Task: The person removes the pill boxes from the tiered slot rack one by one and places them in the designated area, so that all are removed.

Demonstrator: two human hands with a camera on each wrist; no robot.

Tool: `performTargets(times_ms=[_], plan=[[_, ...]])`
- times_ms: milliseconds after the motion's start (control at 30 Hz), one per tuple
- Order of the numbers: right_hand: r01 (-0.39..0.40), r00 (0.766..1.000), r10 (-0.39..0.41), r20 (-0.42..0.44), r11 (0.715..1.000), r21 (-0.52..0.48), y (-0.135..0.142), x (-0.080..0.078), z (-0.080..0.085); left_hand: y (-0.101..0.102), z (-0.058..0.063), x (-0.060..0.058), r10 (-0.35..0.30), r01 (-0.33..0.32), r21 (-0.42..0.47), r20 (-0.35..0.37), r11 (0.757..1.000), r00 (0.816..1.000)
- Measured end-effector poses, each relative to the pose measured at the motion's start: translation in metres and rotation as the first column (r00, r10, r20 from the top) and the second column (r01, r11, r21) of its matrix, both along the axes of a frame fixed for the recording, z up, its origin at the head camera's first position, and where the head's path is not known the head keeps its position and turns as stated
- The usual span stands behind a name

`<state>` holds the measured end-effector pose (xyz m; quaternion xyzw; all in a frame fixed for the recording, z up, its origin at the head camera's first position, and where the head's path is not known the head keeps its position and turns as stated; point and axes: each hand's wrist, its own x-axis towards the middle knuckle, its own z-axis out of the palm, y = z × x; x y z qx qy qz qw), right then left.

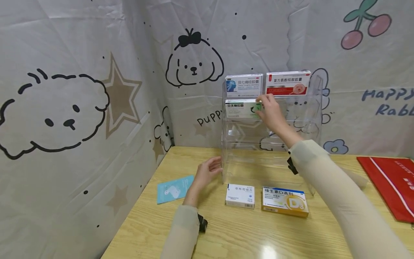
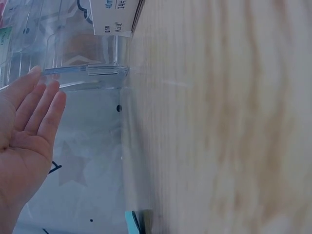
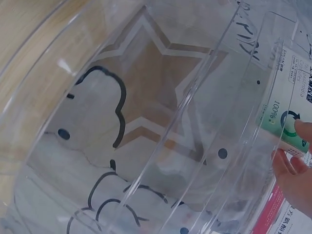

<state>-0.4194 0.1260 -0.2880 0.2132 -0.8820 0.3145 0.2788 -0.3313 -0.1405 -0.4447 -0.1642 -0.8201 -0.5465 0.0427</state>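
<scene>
A clear tiered rack (image 1: 252, 144) stands on the table. My right hand (image 1: 271, 111) pinches the right end of a white and green medicine box (image 1: 240, 109), which sits on the second tier at the left. In the right wrist view the thumb lies on the front of that box, with fingers behind its edge. On the top tier are a white and blue box (image 1: 244, 86) and a white and red box (image 1: 288, 84). My left hand (image 1: 207, 172) is at the rack's lower left side, fingers extended, fingertips right at the clear edge in the left wrist view.
In front of the rack lie a small white box (image 1: 240, 195) and a vitamin D box (image 1: 284, 201) with an orange side. A light blue packet (image 1: 173, 189) rests to the left. At the far right is a red flat item (image 1: 388, 183). A printed cloth hangs behind the table.
</scene>
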Motion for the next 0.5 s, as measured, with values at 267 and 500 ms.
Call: performTargets(times_ms=[267, 500], plan=[[0.031, 0.999, -0.033, -0.032, 0.999, -0.045, -0.0026, -0.0028, -0.0008, 0.0011, -0.0026, -0.0026, -0.007, 0.007, 0.002, -0.012, 1.000, 1.000], [0.026, 0.998, -0.031, -0.063, 0.997, -0.077, -0.0038, -0.0052, -0.0012, 0.0002, -0.0008, -0.0023, 0.005, -0.005, 0.001, 0.013, 1.000, 1.000]])
